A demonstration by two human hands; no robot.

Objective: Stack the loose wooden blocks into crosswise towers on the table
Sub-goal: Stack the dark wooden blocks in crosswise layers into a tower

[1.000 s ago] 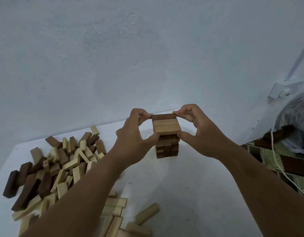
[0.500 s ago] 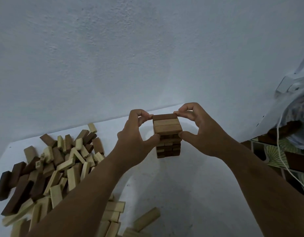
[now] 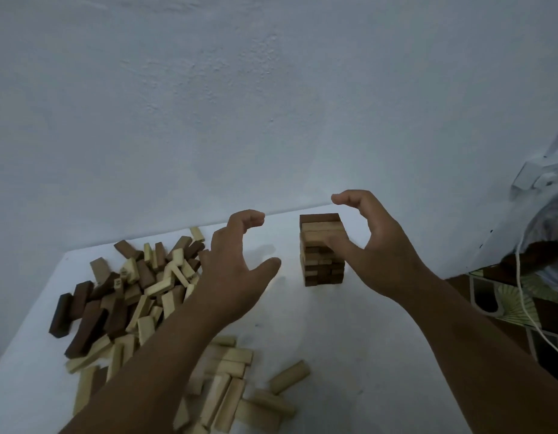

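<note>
Your tower (image 3: pixel 322 249) stands on the white table (image 3: pixel 334 324), on the far side and a bit to the right, close to the wall (image 3: pixel 208 104). It has many layers, and each layer lies across the one under it. That crossing is what makes it stand up straight. The top layer has one dark block at the far edge and two light ones nearer to you.

Your right hand (image 3: pixel 378 249) is just to the right of the tower. Its fingers curl over in a wide C shape and its thumb points left, in front of the tower's near right corner. I cannot tell if the thumb touches the wood. The hand holds no block. I think it waits there so it can catch the tower if it tips.

Your left hand (image 3: pixel 237 270) is left of the tower, with bare table between them. It makes a wide C too, thumb low and fingers bent on top, and it holds nothing. It hangs over the near edge of the big pile (image 3: pixel 130 292), so I think it is going for the next block.

The big pile lies at the left, dark and light blocks all mixed up. More light blocks (image 3: pixel 227 386) lie near you, under your left arm. Lots of blocks are loose, so you have much more to stack.
</note>
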